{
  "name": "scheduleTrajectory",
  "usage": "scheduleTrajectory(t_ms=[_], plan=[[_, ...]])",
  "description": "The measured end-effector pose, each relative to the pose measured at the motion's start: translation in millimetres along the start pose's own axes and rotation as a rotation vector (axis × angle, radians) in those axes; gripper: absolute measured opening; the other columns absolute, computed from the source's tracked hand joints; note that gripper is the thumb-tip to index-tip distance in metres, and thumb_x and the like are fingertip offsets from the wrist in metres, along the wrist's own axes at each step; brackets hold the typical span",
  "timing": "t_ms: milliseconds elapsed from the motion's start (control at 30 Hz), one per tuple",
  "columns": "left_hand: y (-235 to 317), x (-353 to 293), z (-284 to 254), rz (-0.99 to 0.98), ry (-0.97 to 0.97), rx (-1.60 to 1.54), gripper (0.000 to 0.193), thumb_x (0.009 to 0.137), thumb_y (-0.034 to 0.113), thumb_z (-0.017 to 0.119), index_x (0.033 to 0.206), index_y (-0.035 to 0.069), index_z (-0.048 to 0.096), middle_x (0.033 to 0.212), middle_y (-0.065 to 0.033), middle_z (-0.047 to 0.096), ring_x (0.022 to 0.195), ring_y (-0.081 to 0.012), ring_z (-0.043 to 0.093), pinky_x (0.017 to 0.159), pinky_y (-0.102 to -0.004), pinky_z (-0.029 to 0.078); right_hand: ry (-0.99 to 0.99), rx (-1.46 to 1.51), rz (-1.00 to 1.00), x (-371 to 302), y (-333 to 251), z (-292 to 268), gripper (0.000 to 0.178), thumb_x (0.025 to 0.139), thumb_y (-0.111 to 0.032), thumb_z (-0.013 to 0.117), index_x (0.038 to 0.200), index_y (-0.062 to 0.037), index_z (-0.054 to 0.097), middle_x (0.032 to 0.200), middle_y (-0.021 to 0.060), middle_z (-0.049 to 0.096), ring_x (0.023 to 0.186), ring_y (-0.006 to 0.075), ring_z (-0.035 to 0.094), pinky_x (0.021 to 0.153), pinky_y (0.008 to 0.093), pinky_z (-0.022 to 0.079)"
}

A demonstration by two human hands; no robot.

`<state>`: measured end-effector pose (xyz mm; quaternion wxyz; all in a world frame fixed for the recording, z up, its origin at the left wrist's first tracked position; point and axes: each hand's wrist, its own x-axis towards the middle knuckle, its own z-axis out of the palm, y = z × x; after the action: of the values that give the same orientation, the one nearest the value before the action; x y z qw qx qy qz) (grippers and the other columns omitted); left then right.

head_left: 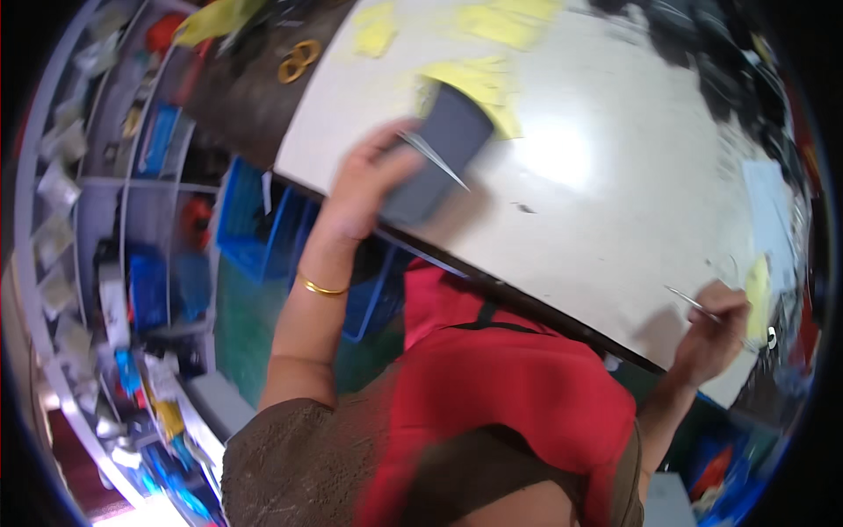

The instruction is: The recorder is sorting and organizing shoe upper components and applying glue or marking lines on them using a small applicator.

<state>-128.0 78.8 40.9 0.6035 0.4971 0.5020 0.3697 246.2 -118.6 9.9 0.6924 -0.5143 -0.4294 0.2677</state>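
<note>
My left hand [369,180] is closed around a dark grey flat piece [448,127] with a curved far edge, held above the near left part of the white table. The same hand also grips slim metal tweezers [436,161], lying across the piece with their point toward the right. My right hand [713,334] is closed at the table's right near edge, holding a thin pointed metal tool [689,300]. Its tip points left, and the fingers hide its exact kind. Yellow pieces [479,79] lie just beyond the grey piece.
The white table [606,255] has a dark near edge. Yellow-handled scissors [299,61] rest on a dark surface to the left. Black pieces [702,61] are heaped at the far right, near a pale blue sheet [768,211]. Shelves [110,189] and blue crates [250,224] stand at left.
</note>
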Motion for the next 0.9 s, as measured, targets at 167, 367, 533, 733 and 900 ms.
scheduleTrajectory(t_ms=[167, 367, 533, 733, 900], plan=[[-77.1, -47.8, -166.9, 0.085, 1.048, -0.090, 0.043, 0.099, 0.027, 0.063, 0.136, 0.006, 0.056, 0.110, -0.0082, 0.068, 0.083, -0.0171, 0.067, 0.054, -0.0287, 0.050, 0.121, 0.268, 0.167, 9.9, 37.1, 1.2, 0.043, 0.112, -0.029, 0.033, 0.078, -0.0061, 0.047, 0.066, 0.0044, 0.045, 0.061, 0.0125, 0.037, 0.058, 0.0276, 0.031], [-184.1, -86.7, -337.0, 0.089, 1.226, 0.985, 0.074, 0.085, 0.032, 0.080, 0.136, -0.011, 0.049, 0.137, -0.0295, 0.056, 0.122, -0.0388, 0.058, 0.107, -0.0464, 0.045, 0.346, 0.220, 0.390, 9.5, 39.2, 30.3, 0.044, 0.111, -0.035, 0.037, 0.079, -0.0084, 0.051, 0.068, 0.0039, 0.050, 0.054, 0.0129, 0.054, 0.037, 0.0299, 0.045], [-30.3, 71.7, -212.5, 0.655, 0.771, 0.871, 0.039, 0.099, 0.017, 0.064, 0.131, -0.004, 0.059, 0.122, -0.0185, 0.067, 0.113, -0.0336, 0.063, 0.104, -0.0402, 0.046, 0.285, 0.164, 0.301, 3.2, 48.3, 18.8, 0.048, 0.110, -0.038, 0.039, 0.082, -0.0034, 0.056, 0.072, 0.0091, 0.058, 0.055, 0.0167, 0.058, 0.043, 0.0299, 0.048], [70.2, 212.9, 47.2, 0.781, -0.333, 0.653, 0.025, 0.099, 0.014, 0.065, 0.121, 0.004, 0.069, 0.117, -0.0090, 0.070, 0.107, -0.0182, 0.068, 0.093, -0.0313, 0.053, 0.337, 0.292, 0.220, -0.7, 57.5, -1.9, 0.049, 0.110, -0.040, 0.038, 0.082, -0.0030, 0.055, 0.070, 0.0112, 0.058, 0.056, 0.0187, 0.057, 0.041, 0.0305, 0.048], [65.0, 278.7, 168.8, 0.640, -0.328, 0.698, 0.044, 0.088, 0.029, 0.076, 0.121, 0.001, 0.067, 0.116, -0.0150, 0.068, 0.109, -0.0257, 0.066, 0.093, -0.0356, 0.053, 0.298, 0.271, 0.187, 1.4, 58.1, 3.1, 0.048, 0.110, -0.040, 0.041, 0.082, -0.0026, 0.055, 0.068, 0.0121, 0.057, 0.063, 0.0190, 0.057, 0.053, 0.0289, 0.047]])
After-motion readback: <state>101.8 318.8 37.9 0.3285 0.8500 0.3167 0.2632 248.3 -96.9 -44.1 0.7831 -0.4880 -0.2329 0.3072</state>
